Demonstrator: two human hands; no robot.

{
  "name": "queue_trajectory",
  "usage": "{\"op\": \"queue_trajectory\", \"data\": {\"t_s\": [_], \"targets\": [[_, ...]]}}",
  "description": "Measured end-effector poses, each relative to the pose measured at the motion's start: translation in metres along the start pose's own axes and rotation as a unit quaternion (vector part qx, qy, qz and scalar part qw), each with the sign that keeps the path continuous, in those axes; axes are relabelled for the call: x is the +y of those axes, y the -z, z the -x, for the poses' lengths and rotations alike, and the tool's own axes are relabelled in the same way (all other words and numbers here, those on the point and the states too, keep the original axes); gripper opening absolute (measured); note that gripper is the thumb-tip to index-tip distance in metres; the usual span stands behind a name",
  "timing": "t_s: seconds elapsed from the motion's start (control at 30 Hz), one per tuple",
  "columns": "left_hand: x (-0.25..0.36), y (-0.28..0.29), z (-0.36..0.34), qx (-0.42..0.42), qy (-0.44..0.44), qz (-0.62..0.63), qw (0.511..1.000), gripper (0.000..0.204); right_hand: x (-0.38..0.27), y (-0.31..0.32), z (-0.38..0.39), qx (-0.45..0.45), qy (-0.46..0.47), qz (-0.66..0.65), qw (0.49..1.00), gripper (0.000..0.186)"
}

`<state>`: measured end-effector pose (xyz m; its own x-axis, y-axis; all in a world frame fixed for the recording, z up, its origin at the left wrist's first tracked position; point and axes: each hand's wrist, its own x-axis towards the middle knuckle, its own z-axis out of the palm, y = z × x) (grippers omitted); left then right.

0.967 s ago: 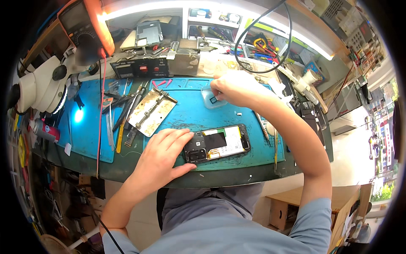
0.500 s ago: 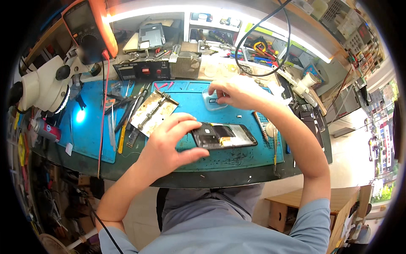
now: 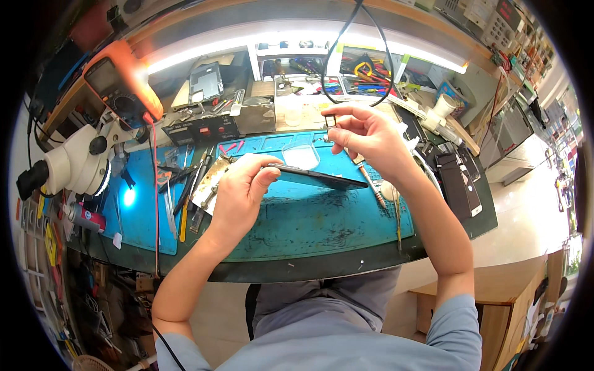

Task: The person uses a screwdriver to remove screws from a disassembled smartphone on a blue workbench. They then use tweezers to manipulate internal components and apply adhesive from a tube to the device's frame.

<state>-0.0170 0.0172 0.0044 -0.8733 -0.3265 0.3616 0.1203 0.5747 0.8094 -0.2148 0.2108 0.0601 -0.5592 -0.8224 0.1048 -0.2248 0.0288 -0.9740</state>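
Observation:
My left hand (image 3: 243,188) is closed on one end of a dark phone (image 3: 318,177), thumb on top. The phone is tilted up above the blue mat, so mostly its thin edge shows. Between the thumb and fingers of my right hand (image 3: 370,135) is a small black SIM tray (image 3: 330,120) with a rectangular opening, raised above the mat. Behind the phone stands a clear plastic box (image 3: 301,156), close to the right hand. Left of the phone, a metal holder (image 3: 213,185) with a rod lies partly behind my left hand.
A blue work mat (image 3: 291,229) covers the bench. To the left are a microscope (image 3: 74,157), an orange multimeter (image 3: 124,86) with a red lead, and tweezers (image 3: 169,207). A screwdriver (image 3: 369,179) lies at right, with another phone (image 3: 459,182) beyond it. A black cable loop (image 3: 326,68) hangs overhead.
My right hand has come out of the clear box, lifting the small tray rightward. My left hand has gripped the phone and tipped it up off the mat. The view has shifted slightly.

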Motion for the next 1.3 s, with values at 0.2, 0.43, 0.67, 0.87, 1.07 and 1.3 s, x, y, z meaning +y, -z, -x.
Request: {"op": "queue_trajectory", "data": {"t_s": [0.2,0.43,0.67,0.87,1.07,1.3], "targets": [[0.023,-0.015,-0.006,0.001,0.013,0.02,1.0,0.028,0.011,0.004,0.022,0.064,0.002,-0.118,0.991,0.043],[0.037,-0.045,-0.013,0.002,0.103,0.303,0.947,0.041,0.017,0.015,0.027,0.084,0.052,-0.167,0.981,0.044],[0.024,-0.102,-0.015,-0.031,0.064,0.376,0.924,0.031,0.012,0.027,0.031,0.126,0.092,-0.19,0.969,0.045],[0.054,-0.083,-0.025,-0.078,0.073,0.297,0.949,0.037,-0.005,0.041,0.037,0.202,0.143,-0.118,0.962,0.049],[0.061,-0.035,-0.02,-0.16,-0.041,-0.058,0.985,0.035,-0.008,0.028,0.047,0.125,0.103,-0.079,0.984,0.045],[0.055,-0.025,-0.014,-0.215,-0.052,-0.136,0.966,0.033,0.016,0.012,0.051,0.052,0.046,-0.038,0.997,0.039]]}}
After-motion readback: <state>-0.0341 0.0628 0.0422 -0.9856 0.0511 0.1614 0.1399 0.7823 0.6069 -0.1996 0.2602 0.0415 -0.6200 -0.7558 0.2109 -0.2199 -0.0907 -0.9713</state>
